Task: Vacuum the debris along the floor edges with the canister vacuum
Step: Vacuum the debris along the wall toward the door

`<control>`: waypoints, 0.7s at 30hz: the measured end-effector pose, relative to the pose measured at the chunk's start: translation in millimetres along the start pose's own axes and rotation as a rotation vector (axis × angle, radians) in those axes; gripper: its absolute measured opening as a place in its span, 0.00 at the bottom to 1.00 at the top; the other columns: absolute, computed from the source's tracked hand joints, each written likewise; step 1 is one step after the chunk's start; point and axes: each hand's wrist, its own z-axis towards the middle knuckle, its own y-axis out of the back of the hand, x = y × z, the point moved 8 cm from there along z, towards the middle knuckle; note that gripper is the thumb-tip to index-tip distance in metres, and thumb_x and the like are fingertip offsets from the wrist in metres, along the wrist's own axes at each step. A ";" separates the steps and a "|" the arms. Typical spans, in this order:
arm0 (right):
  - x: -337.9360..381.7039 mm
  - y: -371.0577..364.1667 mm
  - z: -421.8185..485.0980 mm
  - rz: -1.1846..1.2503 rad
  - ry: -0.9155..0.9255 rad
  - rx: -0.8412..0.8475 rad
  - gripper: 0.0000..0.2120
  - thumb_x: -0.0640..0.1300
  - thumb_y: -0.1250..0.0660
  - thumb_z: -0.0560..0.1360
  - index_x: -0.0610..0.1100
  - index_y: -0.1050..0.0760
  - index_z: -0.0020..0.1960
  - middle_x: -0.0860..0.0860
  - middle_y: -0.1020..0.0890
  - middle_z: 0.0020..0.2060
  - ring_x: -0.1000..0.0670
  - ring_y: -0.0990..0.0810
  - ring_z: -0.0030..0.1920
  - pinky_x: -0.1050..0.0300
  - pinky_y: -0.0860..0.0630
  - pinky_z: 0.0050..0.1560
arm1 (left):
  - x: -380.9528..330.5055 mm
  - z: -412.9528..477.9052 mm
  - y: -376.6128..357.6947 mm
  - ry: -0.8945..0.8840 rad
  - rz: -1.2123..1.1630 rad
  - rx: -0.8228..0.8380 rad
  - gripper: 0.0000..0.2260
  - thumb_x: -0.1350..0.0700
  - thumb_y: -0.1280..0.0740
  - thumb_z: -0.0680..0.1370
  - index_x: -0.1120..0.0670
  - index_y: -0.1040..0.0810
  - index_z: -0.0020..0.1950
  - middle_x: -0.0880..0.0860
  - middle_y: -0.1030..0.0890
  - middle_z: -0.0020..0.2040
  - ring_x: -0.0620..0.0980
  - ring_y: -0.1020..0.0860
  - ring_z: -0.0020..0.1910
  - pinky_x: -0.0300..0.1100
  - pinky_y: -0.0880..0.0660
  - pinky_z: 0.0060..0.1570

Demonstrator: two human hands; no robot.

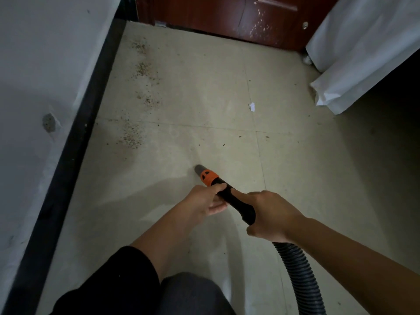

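Note:
The vacuum's black handle tube (238, 203) points down and left toward the tiled floor, with an orange collar (208, 177) and a grey nozzle tip (199, 169) just above the tile. My left hand (205, 201) grips the tube just behind the collar. Further back, my right hand (270, 214) wraps round the handle where the ribbed black hose (300, 273) begins. Patches of brown crumbs (133, 135) lie along the black baseboard (75, 142), with more debris (143, 70) farther up. The canister is out of view.
A white wall (34, 76) rises on the left above the baseboard. A dark red door (227, 17) closes the far end. White sheeting (354, 64) hangs at the right. A scrap of white paper (251, 107) and scattered specks lie mid-floor. My knee (188, 294) is below.

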 end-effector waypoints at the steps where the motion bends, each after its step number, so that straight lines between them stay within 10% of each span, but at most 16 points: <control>1: 1.6 -0.4 -0.8 -0.010 0.004 0.006 0.37 0.44 0.30 0.67 0.60 0.41 0.71 0.53 0.25 0.38 0.51 0.25 0.38 0.54 0.22 0.39 | 1.4 -1.5 1.8 0.002 -0.004 0.006 0.17 0.59 0.29 0.77 0.66 0.27 0.62 0.61 0.16 0.47 0.55 0.15 0.43 0.44 0.17 0.38; 21: 68.1 -1.7 69.9 -0.055 0.060 -0.051 0.43 0.42 0.31 0.69 0.54 0.48 0.78 0.49 0.23 0.43 0.48 0.26 0.41 0.53 0.23 0.40 | -48.2 3.5 75.9 -0.193 -0.042 -0.126 0.12 0.55 0.32 0.79 0.62 0.25 0.57 0.55 0.19 0.43 0.51 0.18 0.42 0.43 0.19 0.44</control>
